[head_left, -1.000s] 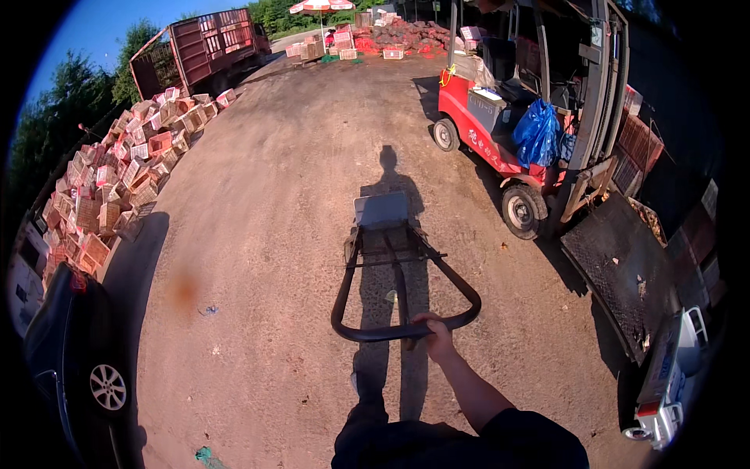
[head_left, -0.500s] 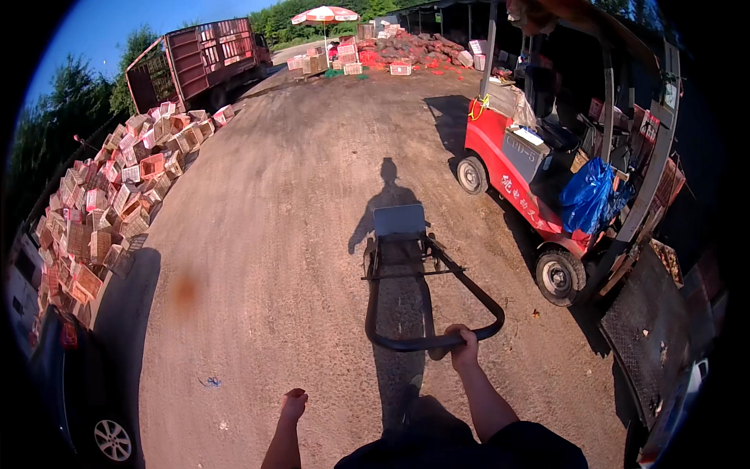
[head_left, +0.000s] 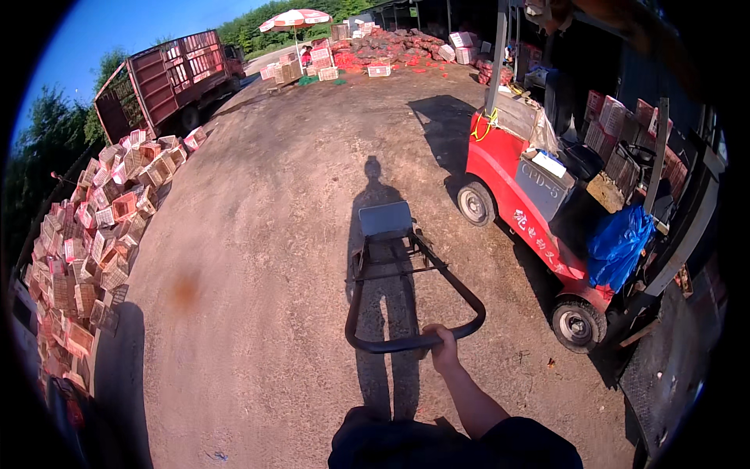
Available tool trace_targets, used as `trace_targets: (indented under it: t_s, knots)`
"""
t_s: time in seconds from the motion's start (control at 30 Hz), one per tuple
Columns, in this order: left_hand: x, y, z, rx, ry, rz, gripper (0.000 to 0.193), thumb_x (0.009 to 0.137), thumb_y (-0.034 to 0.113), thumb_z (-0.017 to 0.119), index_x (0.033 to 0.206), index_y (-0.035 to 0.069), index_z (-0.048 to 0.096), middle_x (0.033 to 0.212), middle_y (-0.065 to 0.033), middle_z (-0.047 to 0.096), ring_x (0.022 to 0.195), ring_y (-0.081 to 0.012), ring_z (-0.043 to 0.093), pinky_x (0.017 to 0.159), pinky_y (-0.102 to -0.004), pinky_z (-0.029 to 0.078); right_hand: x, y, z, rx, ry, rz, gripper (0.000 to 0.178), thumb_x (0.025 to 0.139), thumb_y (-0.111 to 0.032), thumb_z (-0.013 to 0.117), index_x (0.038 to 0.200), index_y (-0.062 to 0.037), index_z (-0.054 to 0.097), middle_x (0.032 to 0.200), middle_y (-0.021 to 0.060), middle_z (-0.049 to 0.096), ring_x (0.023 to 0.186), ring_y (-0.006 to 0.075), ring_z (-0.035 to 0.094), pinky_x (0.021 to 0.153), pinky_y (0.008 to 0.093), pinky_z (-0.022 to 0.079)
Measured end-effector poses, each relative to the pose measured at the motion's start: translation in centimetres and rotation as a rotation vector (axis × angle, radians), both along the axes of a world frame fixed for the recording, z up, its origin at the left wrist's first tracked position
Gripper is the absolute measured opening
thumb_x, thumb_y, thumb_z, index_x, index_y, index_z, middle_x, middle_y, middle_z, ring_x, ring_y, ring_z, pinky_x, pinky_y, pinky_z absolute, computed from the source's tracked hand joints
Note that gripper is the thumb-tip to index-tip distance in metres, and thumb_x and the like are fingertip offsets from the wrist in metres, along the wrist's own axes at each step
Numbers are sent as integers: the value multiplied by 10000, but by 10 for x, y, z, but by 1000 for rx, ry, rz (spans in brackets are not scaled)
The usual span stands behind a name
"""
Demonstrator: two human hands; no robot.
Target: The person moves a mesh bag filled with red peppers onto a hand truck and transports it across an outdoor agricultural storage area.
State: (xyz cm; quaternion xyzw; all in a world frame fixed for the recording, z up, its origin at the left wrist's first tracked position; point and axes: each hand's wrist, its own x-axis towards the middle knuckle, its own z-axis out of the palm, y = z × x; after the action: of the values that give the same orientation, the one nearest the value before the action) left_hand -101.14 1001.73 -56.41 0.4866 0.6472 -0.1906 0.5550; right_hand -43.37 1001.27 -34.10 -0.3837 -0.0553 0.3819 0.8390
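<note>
In front of me is a hand truck [head_left: 362, 309] with a black looped handle and a flat grey plate at its far end. My right hand [head_left: 444, 349] is wrapped round the near bar of that handle, right of its middle. The right forearm reaches up from the lower edge. My left hand is out of the picture. My shadow [head_left: 373, 176] lies on the ground ahead, under and beyond the hand truck.
A red forklift [head_left: 508, 176] with a blue plastic bag [head_left: 621, 244] stands close on the right. Plastic crates [head_left: 101, 223] are heaped along the left, near a truck [head_left: 168, 78]. Farther off are a parasol [head_left: 294, 19] and piled red net sacks [head_left: 387, 48].
I have moved forward with the hand truck; the forklift looks nearer, and the dark car at lower left has mostly slipped out. My left hand has left the picture. The right hand keeps its grip.
</note>
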Motion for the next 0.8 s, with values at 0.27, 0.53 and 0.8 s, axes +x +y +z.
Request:
trace_targets:
  t_s: [0.27,0.53,0.8]
  knots:
    - [193,213,-29,-23,-4,53,265,733,221,668,962,87,681,820,-77,679,674,-192,661,624,-312,522,135,189,5,35,-85,96,331,858,-287,494,1012,-7,583,968,107,600,940,213,564,877,353,424]
    - [461,573,66,449,-496,136,248,772,79,645,983,-49,627,803,-109,652,671,-152,628,546,-265,500,302,348,13,-23,-141,-97,376,840,-323,475,965,11,593,896,123,604,835,236,584,818,366,442]
    - [580,723,76,474,-460,100,241,780,125,634,981,-8,647,806,-119,670,708,-169,645,618,-302,516,459,503,22,-33,-144,-197,425,812,-380,462,881,14,609,828,129,604,813,234,581,766,346,454]
